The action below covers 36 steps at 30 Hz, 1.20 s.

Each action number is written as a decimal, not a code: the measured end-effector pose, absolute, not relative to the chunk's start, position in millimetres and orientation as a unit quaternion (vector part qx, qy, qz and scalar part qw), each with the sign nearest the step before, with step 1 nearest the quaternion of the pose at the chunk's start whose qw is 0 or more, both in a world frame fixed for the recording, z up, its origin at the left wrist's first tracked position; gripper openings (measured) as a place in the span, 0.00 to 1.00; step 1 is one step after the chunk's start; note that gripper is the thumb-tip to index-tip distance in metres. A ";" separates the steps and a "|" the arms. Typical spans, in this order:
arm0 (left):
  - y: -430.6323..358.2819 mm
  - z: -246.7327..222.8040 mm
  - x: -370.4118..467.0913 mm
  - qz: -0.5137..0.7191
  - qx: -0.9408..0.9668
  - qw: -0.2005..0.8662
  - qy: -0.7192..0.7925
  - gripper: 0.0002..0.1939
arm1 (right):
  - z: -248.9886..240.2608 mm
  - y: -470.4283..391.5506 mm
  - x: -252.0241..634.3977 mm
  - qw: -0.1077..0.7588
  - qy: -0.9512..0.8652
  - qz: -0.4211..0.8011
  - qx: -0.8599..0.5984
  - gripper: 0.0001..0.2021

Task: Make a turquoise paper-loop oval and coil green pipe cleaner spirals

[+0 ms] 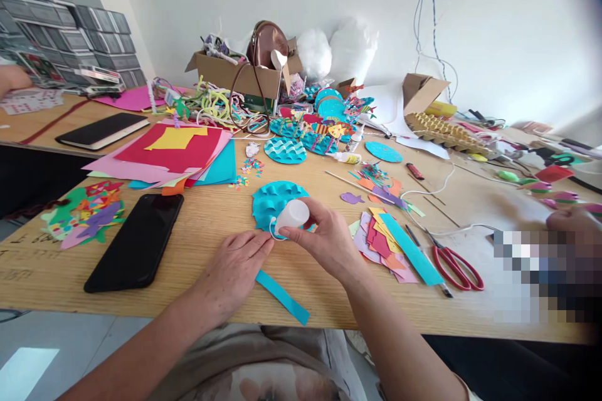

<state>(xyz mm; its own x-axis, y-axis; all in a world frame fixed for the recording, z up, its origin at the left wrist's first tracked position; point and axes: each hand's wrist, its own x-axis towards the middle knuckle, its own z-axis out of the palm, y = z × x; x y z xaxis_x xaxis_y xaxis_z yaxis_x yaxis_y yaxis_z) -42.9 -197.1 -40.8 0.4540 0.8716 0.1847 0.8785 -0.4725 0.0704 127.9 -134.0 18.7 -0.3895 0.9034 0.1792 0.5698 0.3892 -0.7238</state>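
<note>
- Head view: right hand (pixel 325 238) gripped a white squeeze bottle (pixel 292 215), tipped, nozzle end toward the left hand (pixel 237 268) and over the near part of a turquoise disc (pixel 269 202).
- Left hand lay palm down, fingers together, tips by the disc's near edge; could not tell from here whether they pinched anything.
- Disc sat on the wooden table (pixel 202 225) before the person, raised wavy strips across it.
- Loose turquoise strip (pixel 285 301) lay nearer the person, its upper end meeting the left hand.
- Judgement: contents probably glue; a gentle squeeze and thin bead seemed better than a pool, which could have wrinkled paper.
- Judgement: nozzle called for a low pass, clear of the raised waves, to avoid crushing them.
- Judgement: left fingertips were best used lightly to steady the rim, away from anything wet.
- Red-handled scissors (pixel 456 267) lay well apart, outside the right forearm's way.
</note>
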 end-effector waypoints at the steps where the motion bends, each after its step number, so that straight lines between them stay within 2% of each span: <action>1: -197.0 -41.4 -43.0 -0.101 -0.852 0.018 -0.513 0.19 | 19.1 -134.0 127.3 0.288 -0.784 0.288 -0.469 0.13; 36: -196.9 -44.8 -44.1 -0.105 -0.856 0.042 -0.505 0.20 | 18.6 -128.1 118.5 0.336 -0.811 0.269 -0.396 0.07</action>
<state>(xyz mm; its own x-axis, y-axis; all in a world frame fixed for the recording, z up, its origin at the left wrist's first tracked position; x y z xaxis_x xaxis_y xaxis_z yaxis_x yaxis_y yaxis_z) -44.1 -196.9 -44.8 0.4686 0.8552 0.2212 0.8727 -0.4870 0.0340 118.5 -128.1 18.6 -0.4607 0.8230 0.3324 0.4609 0.5419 -0.7028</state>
